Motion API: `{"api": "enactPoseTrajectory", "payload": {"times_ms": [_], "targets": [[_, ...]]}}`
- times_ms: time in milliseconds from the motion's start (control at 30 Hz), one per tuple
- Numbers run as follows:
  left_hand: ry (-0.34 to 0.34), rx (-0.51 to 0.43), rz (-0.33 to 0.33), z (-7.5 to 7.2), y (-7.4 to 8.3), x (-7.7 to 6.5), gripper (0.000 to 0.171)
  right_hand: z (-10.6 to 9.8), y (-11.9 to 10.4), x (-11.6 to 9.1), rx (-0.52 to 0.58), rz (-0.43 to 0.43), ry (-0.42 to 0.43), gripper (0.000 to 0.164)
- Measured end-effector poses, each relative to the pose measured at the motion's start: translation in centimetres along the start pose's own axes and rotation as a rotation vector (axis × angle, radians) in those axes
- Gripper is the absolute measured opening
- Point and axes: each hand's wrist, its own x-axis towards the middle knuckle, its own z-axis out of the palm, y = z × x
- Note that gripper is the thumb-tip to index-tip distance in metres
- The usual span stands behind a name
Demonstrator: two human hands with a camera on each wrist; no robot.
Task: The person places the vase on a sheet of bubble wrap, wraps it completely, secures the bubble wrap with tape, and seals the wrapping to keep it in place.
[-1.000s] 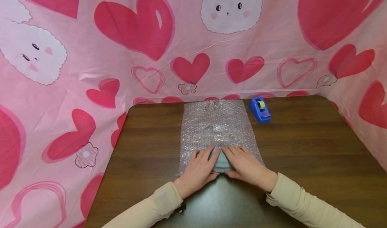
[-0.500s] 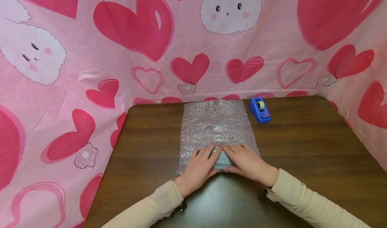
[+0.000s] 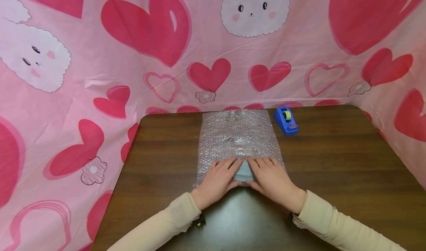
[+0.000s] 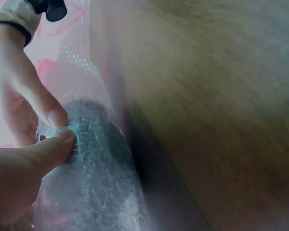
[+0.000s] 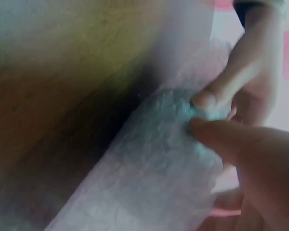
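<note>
A sheet of bubble wrap (image 3: 237, 136) lies lengthwise on the table, its near end folded up around a pale blue-green object (image 3: 244, 172). What kind of object it is, I cannot tell under the layers. My left hand (image 3: 216, 180) grips the left side of this bundle, and my right hand (image 3: 273, 180) grips the right side. Fingers reach over the top while both thumbs press the near side. In the left wrist view the thumbs nearly meet on the wrap (image 4: 96, 178). From the right wrist, the rounded, wrapped bundle (image 5: 159, 144) shows a teal tint.
A blue tape dispenser (image 3: 286, 121) with a yellowish roll stands just right of the wrap's far end. The dark wooden table (image 3: 339, 162) extends to both sides. Behind and to the sides hangs a pink cloth (image 3: 213, 40) printed with hearts.
Both hands and the bundle have shifted slightly away from the body, and the near folded edge of the wrap has moved forward with them. The tape dispenser stays put.
</note>
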Motion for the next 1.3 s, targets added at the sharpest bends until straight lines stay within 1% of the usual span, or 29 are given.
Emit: {"api": "enactPoseTrajectory", "payload": {"times_ms": [100,167,300,400,467,567,600,633,733,800,833,900,967,1000,1033,1133,1233,1300], "targets": [[-0.007,-0.013,-0.007,-0.1,-0.2,0.3,0.068,0.4,-0.9,-0.4,-0.090,0.025,0.061,0.080],[-0.018,-0.039,-0.020,-0.2,-0.4,0.5,0.068,0.7,-1.6,-0.8,-0.127,0.037,0.086,0.088],[-0.041,-0.102,-0.055,-0.5,-0.7,0.8,0.069,1.4,-2.8,-1.3,-0.147,0.044,0.069,0.105],[-0.052,-0.123,-0.067,-0.6,-0.8,0.9,0.069,2.4,-3.1,-1.5,-0.165,0.034,0.055,0.108],[-0.055,-0.123,-0.062,-0.7,-0.8,1.0,0.068,3.0,-3.1,-1.5,-0.202,0.016,0.078,0.091],[-0.058,-0.117,-0.050,-0.6,-0.9,1.1,0.067,3.9,-2.9,-1.2,-0.261,-0.004,0.136,0.053],[-0.058,-0.115,-0.047,-0.6,-0.9,1.2,0.067,4.2,-2.8,-1.1,-0.281,-0.007,0.157,0.045],[-0.059,-0.111,-0.043,-0.6,-0.9,1.2,0.067,4.4,-2.7,-0.9,-0.299,-0.009,0.171,0.045],[-0.042,-0.098,-0.015,-0.4,-1.0,1.4,0.066,4.9,-2.4,-0.4,-0.320,-0.005,0.183,0.063],[-0.030,-0.097,0.013,-0.4,-1.1,1.4,0.066,5.1,-2.2,-0.1,-0.320,0.002,0.176,0.066],[-0.023,-0.101,0.025,-0.3,-1.1,1.4,0.066,5.1,-2.2,0.1,-0.311,0.001,0.171,0.065],[-0.014,-0.119,0.038,-0.2,-1.1,1.5,0.065,5.2,-2.0,0.3,-0.305,-0.007,0.166,0.055],[-0.007,-0.136,0.040,-0.1,-1.2,1.5,0.063,5.1,-1.9,0.6,-0.296,-0.020,0.175,0.045],[-0.007,-0.141,0.038,-0.1,-1.2,1.5,0.062,5.1,-1.8,0.8,-0.295,-0.025,0.180,0.045],[-0.004,-0.141,0.038,-0.1,-1.3,1.5,0.061,5.1,-1.7,0.9,-0.299,-0.030,0.184,0.048],[-0.002,-0.112,0.040,-0.2,-1.4,1.6,0.060,4.9,-1.6,1.3,-0.302,-0.039,0.180,0.068],[-0.009,-0.071,0.031,-0.4,-1.5,1.5,0.061,4.6,-1.5,1.6,-0.285,-0.042,0.141,0.080],[-0.019,-0.049,0.017,-0.5,-1.6,1.5,0.061,4.4,-1.5,1.8,-0.262,-0.044,0.109,0.084]]}}
